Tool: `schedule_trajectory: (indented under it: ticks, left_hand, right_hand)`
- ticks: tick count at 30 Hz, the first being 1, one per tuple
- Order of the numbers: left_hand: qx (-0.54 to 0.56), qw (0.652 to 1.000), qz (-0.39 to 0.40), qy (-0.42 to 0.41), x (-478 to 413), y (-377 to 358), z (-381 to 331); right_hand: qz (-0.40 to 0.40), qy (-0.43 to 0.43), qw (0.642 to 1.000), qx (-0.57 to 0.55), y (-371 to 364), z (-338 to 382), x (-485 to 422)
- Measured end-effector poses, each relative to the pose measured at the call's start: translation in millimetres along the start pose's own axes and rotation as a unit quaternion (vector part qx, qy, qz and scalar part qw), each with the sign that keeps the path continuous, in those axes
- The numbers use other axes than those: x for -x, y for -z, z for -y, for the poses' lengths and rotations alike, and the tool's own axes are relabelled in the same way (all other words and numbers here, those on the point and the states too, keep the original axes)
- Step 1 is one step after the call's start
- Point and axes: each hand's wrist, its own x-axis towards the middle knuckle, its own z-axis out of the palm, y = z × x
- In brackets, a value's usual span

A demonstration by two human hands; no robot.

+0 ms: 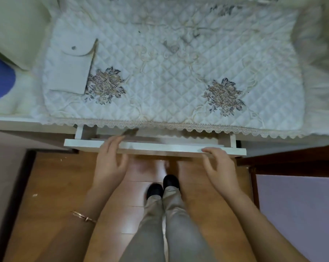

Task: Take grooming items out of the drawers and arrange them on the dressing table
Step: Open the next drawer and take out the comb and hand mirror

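Observation:
The dressing table is covered by a white quilted cloth with embroidered flowers and a lace edge. A white drawer under the top stands pulled out a little. My left hand rests with spread fingers on the drawer's front edge at the left, holding nothing. My right hand touches the front edge at the right, fingers apart. A dark blurred item shows inside the drawer by my left fingertips. A white flap pouch lies on the cloth at the left.
A cream object and something blue sit at the far left. Dark wooden furniture with a lilac surface stands at the right. My legs and black shoes are on the wooden floor below the drawer.

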Motion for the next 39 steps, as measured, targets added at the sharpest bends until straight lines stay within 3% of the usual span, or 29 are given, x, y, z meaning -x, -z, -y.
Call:
schedule_trajectory:
  ticks: [4,15,20,25,32,35,39]
  left_hand:
    - [-0.142,0.986,0.091,-0.012,-30,3,11]
    - [-0.090,0.991,0.099,0.000,26,6,31]
    - [-0.073,0.987,0.124,0.064,49,0,43]
    - [-0.081,0.983,0.141,0.081,73,-3,47]
    - [-0.159,0.949,0.249,0.110,93,-17,56]
    - [-0.125,0.956,0.229,0.137,79,-26,56]
    - [-0.090,0.968,0.182,0.148,51,-45,54]
  right_hand:
    - [0.064,0.000,0.990,0.123,-5,1,-38]
    - [0.106,-0.060,0.986,0.115,-12,-5,26]
    - [0.146,-0.064,0.978,0.137,-20,-7,53]
    - [0.215,-0.099,0.949,0.208,-21,-7,67]
    - [0.363,-0.122,0.884,0.267,-32,-4,73]
    - [0.341,-0.141,0.905,0.211,-51,6,64]
    - [0.241,-0.212,0.947,0.015,-91,22,47]
